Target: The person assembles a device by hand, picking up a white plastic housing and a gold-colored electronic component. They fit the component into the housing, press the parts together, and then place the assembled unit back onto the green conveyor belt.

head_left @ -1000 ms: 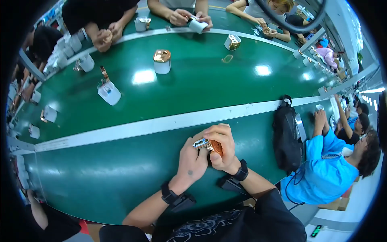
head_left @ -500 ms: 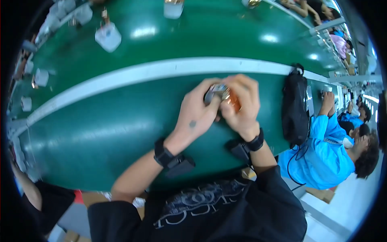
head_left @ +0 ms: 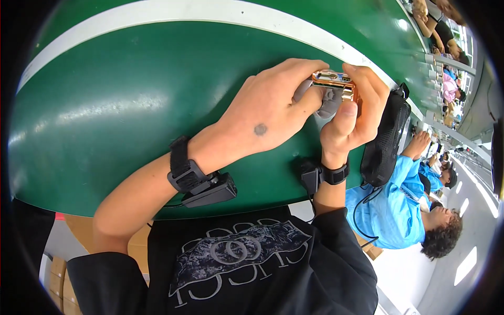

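Note:
Both hands are together over the green table. Between them is a small copper-orange case (head_left: 333, 79) with rounded ends and shiny metal parts showing on its upper face. My left hand (head_left: 278, 102) is closed at the case's left end, its thumb bent underneath. My right hand (head_left: 362, 110) pinches the right end between thumb and fingers, beside a bright metal piece (head_left: 347, 93). Just below the case is a grey, rounded piece (head_left: 331, 103); fingers partly cover it, and I cannot tell whether it is joined to the case.
A black mesh bag (head_left: 386, 142) lies right of my right hand. Beyond the green table (head_left: 131, 136) runs a white strip (head_left: 210, 11). Each wrist wears a black strap with a small box (head_left: 212, 191). A person in a blue jacket (head_left: 386, 218) sits at the right.
My hands have moved right and a little farther out with the case. Its upper face now shows more clearly. The view has shifted, and white containers on the far green surface have left it.

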Demonstrator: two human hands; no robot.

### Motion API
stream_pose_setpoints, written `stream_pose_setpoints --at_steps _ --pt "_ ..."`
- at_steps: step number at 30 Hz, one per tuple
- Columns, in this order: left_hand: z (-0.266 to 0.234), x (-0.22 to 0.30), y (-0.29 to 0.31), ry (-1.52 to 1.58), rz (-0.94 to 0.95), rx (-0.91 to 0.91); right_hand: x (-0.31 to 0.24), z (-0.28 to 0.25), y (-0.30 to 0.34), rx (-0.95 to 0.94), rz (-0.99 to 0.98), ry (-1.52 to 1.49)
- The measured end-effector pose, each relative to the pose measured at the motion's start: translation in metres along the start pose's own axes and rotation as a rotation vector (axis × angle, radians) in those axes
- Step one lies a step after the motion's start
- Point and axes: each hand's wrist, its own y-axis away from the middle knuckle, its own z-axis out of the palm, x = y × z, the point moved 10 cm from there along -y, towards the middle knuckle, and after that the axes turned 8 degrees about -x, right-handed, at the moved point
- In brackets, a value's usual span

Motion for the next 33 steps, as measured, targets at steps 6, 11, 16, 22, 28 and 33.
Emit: stream_pose_setpoints --at_steps 6,11,16,22,28,33 --pt "0.003 -0.004 0.0 -0.002 -0.075 -0.028 0.005 -0.004 -0.001 0.003 -0.011 -0.001" --pt "0.0 -0.002 -0.001 -0.031 -0.091 -0.068 0.007 -0.004 -0.004 0.001 -0.03 -0.004" --pt "0.003 -0.001 0.003 -0.144 -0.006 -0.06 0.006 -0.009 -0.006 0.016 -0.128 -0.022" --pt "0.001 -0.006 -0.001 -0.129 0.061 0.002 -0.009 0.002 -0.009 -0.102 -0.124 0.145" --pt "-0.001 -0.005 0.002 -0.185 0.076 0.003 -0.01 0.0 -0.01 -0.076 -0.179 0.12" --pt "-0.003 -0.004 0.004 -0.236 0.094 0.023 -0.008 0.001 -0.008 -0.098 -0.189 0.087"
